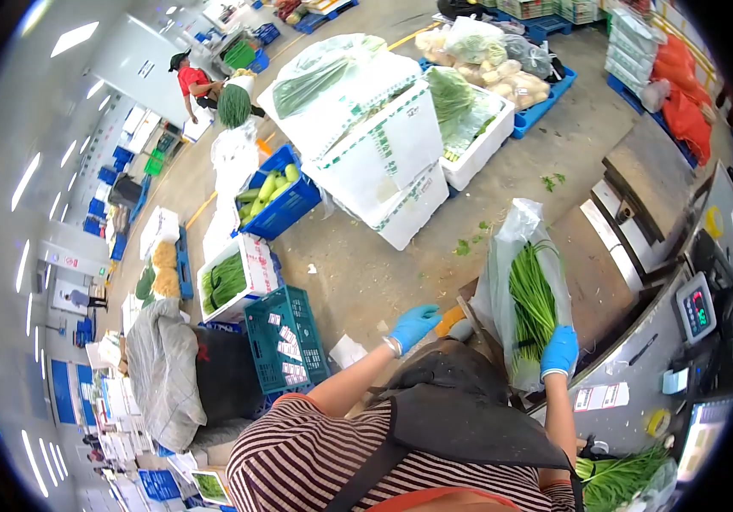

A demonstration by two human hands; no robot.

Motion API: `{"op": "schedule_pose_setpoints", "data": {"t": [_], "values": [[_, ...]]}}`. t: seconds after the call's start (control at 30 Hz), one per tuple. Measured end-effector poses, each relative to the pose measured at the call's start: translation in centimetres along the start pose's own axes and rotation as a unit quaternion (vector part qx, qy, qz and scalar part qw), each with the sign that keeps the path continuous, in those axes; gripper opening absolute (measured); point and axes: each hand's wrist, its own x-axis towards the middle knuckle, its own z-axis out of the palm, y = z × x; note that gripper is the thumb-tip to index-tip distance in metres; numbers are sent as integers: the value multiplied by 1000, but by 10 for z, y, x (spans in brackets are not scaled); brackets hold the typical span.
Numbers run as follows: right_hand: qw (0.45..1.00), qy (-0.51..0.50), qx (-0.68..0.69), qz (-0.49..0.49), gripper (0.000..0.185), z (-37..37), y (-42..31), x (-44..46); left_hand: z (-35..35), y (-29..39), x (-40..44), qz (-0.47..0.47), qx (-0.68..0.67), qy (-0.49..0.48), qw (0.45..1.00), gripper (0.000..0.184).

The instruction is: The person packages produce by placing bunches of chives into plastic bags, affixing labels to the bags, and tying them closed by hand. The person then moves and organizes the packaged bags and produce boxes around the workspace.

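Observation:
A clear plastic bag [503, 256] lies on a brown surface in front of me, with a bunch of long green stalks [530, 299], chives by their look, inside. My right hand [560, 351], in a blue glove, is closed on the lower right side of the bagged bunch; its fingertips are partly hidden. My left hand [416, 327], also gloved in blue, is off to the left, apart from the bag. Its fingers are stretched out and hold nothing. Just beyond them is an orange-yellow item [449, 322] that I cannot make out.
On the right stands a scale with a lit display [697, 309], by printed labels [601, 397] and loose chives [618, 478]. To the left are a teal crate [251, 328] and a blue crate [285, 218]. White foam boxes [383, 162] are stacked ahead. A person in red [191, 81] is far off.

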Motion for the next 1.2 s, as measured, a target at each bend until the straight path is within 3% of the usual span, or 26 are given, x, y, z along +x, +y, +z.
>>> {"op": "schedule_pose_setpoints", "data": {"t": [0.03,0.1,0.17,0.23,0.27,0.37,0.4,0.43,0.5,0.57,0.63,0.7,0.77,0.83,1.03,1.07,1.2], "values": [[1000,-4,18,14,14,1,1,0,4,2,4,14,12,-10,1000,50],[985,-140,44,94,23,0,7,3,16,-1,11,41,30,-36,998,50],[972,-182,142,50,28,15,21,5,32,-15,19,88,29,-48,995,47],[976,-141,163,19,29,-22,13,-3,39,-11,20,128,87,-70,985,44],[980,-102,172,22,28,-41,13,-14,45,-4,20,119,73,-88,986,43],[984,-136,113,23,25,-127,19,-38,58,13,18,92,-37,-122,988,40],[988,-94,122,26,26,-147,27,-52,65,12,25,98,-28,-136,985,40],[981,-121,137,68,24,-177,32,-66,72,9,31,108,-18,-150,983,40],[983,-56,158,78,21,-217,54,-106,88,7,40,98,-20,-193,976,39],[961,-74,201,173,22,-264,68,-147,102,19,42,120,-21,-225,967,40],[952,31,244,182,25,-282,88,-197,111,32,48,138,-10,-239,961,41],[895,39,324,303,26,-318,82,-239,120,43,53,154,21,-243,958,40],[811,108,415,398,27,-324,88,-287,128,58,54,164,31,-255,952,40],[747,210,423,469,28,-311,91,-332,136,62,60,179,21,-267,947,40],[664,334,399,538,28,-274,88,-406,154,72,59,164,33,-320,933,41],[627,378,401,550,27,-254,92,-415,154,75,56,149,30,-328,932,42],[555,418,368,618,26,-174,122,-433,154,58,57,253,111,-311,910,42]]}}
